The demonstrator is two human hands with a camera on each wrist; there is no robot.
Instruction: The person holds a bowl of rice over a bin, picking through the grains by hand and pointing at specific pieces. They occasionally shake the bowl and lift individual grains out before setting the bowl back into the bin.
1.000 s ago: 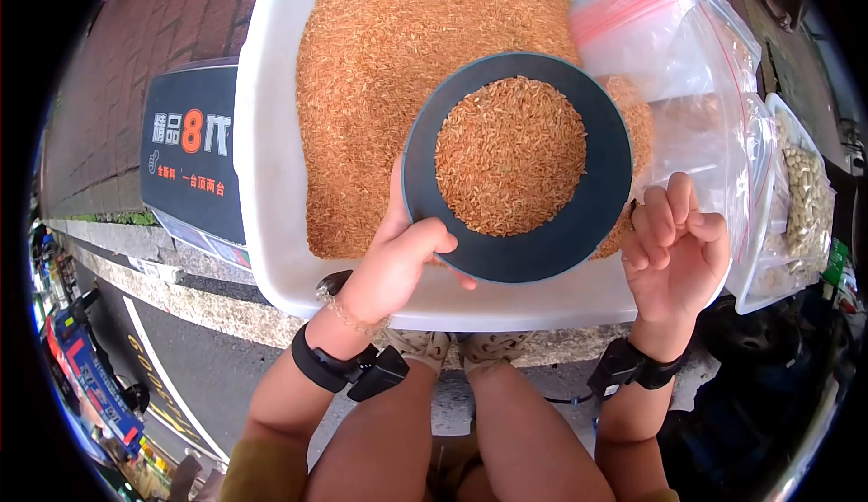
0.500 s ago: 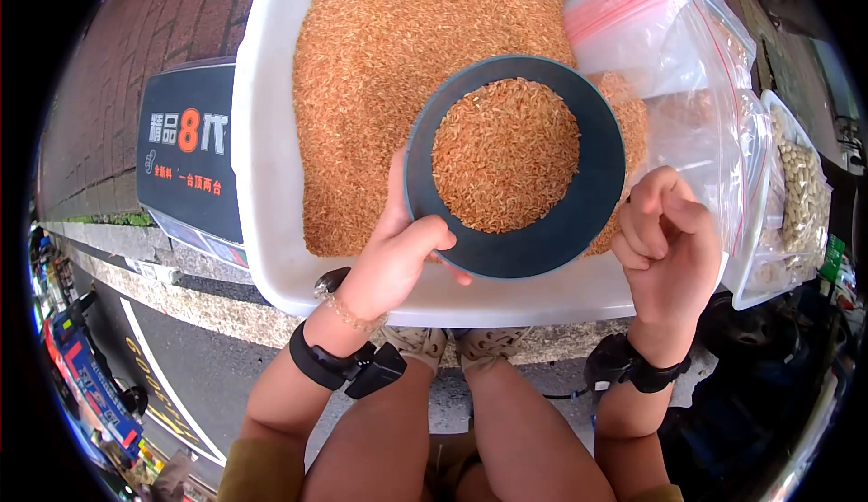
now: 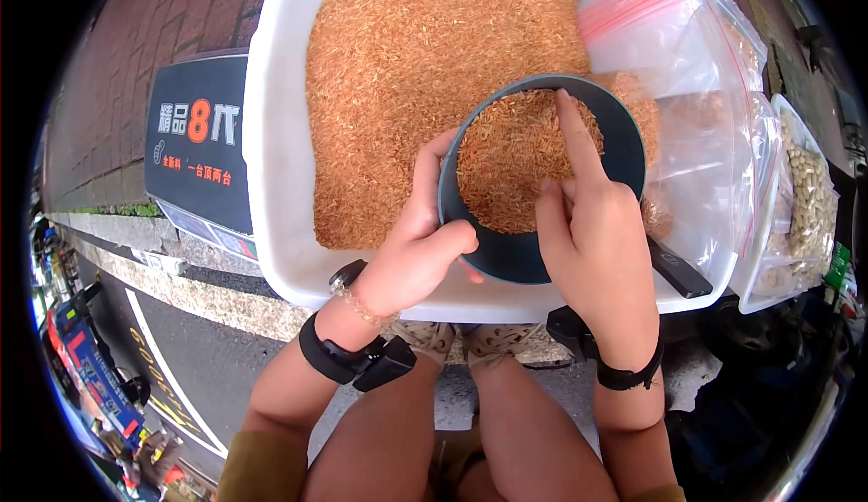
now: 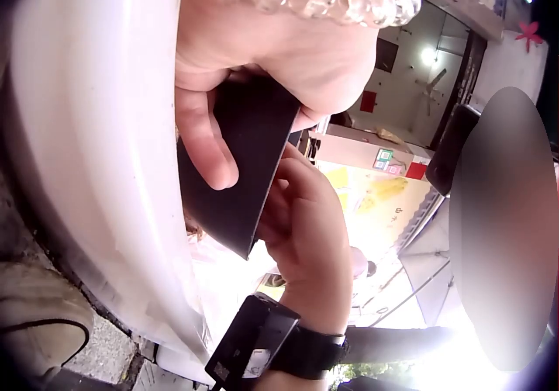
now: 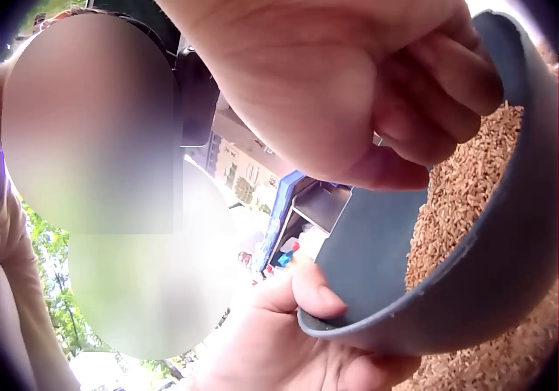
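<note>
My left hand (image 3: 407, 240) grips the near-left side of a dark blue-grey bowl (image 3: 506, 258), its thumb over the rim and its fingers on the outside. Reddish-brown rice (image 3: 506, 159) lies in the bowl. My right hand (image 3: 601, 249) is over the bowl's right side, index finger stretched across the rice toward the far rim. Its other fingers curl in, close over the grains, in the right wrist view. A black handle (image 3: 680, 272) juts out beyond my right hand. From below, the left wrist view shows the bowl's dark outer wall (image 4: 244, 155).
Under the bowl is a large white tub (image 3: 280, 140) heaped with the same rice (image 3: 407, 68). Clear zip bags (image 3: 651, 32) lie over its right side. A black printed box (image 3: 199, 131) stands left of it; a white tray (image 3: 755, 290) with pale bagged goods stands right.
My right hand has moved left from beside the bowl to over it, its index finger now extended. The black handle has come into sight. The bowl, still in my left hand, appears slightly lower right.
</note>
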